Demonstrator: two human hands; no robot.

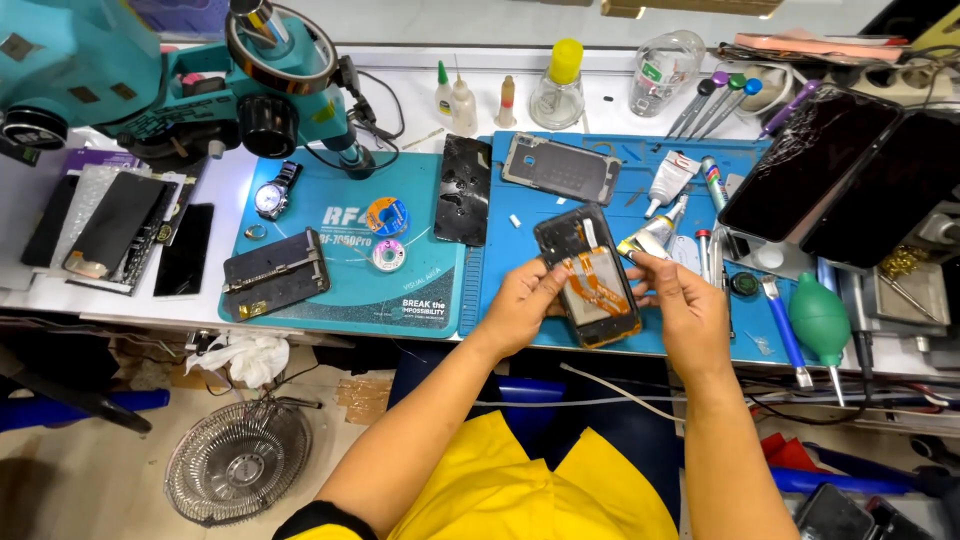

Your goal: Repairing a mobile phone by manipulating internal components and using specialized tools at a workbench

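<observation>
An opened black phone (590,275) with an orange flex ribbon (597,283) across its inside lies tilted over the blue work mat (520,200). My left hand (522,305) grips the phone's left edge, thumb and finger pinching at the ribbon's upper left. My right hand (685,305) holds the phone's right side, fingers touching its edge beside a small glue tube (655,235).
A teal microscope (250,80) stands at the back left over a teal mat (340,250) with a wristwatch (275,190) and solder reels (387,216). Bottles (560,85), screwdrivers, a green air blower (820,320) and cracked phones (810,165) crowd the right. A wire fan guard (238,460) lies on the floor.
</observation>
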